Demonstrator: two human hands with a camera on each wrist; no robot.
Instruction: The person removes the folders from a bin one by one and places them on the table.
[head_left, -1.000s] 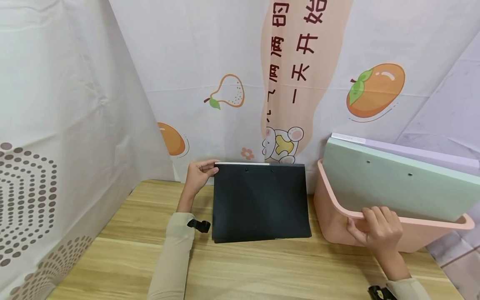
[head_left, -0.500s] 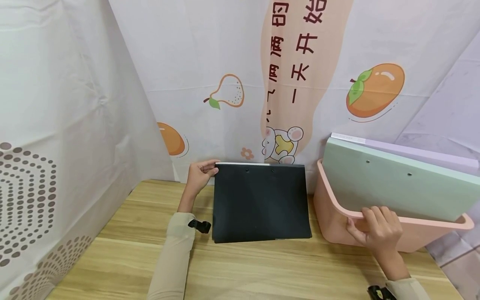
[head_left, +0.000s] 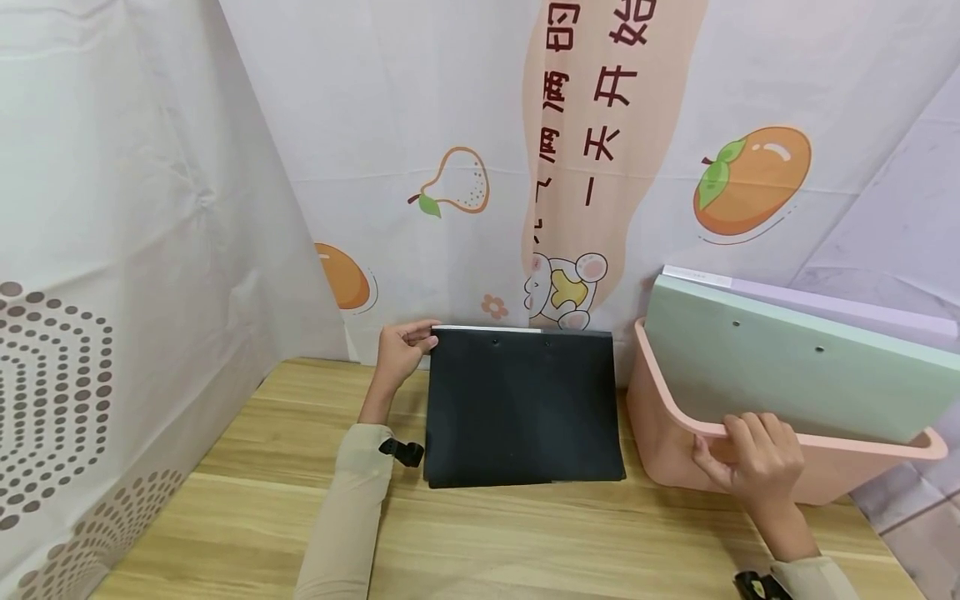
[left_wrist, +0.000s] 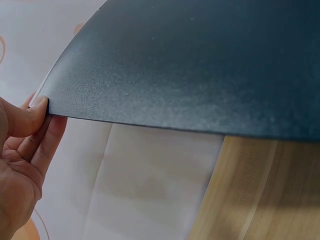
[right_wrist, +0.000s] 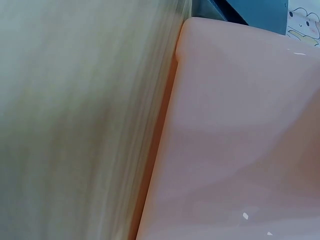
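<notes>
A black file folder (head_left: 523,408) stands on the wooden table near the back wall, its broad side facing me. My left hand (head_left: 400,354) pinches its upper left corner between thumb and fingers; the left wrist view shows the thumb on the near face of the folder (left_wrist: 165,65). On the right, my right hand (head_left: 765,462) grips the front rim of a pink plastic bin (head_left: 675,450), fingers over the edge and thumb outside. A pale green folder (head_left: 795,358) and a lilac folder (head_left: 847,304) stand in that bin. The right wrist view shows the bin's outer wall (right_wrist: 240,130), without the hand.
The wood-grain table (head_left: 480,542) runs toward me beneath both arms. A white printed cloth (head_left: 420,100) hangs behind, with another cloth (head_left: 150,208) along the left side. The bin stands close to the black folder's right edge.
The black folder's right side shifts very slightly in the head view. Both hands keep their grips and stay almost where they were.
</notes>
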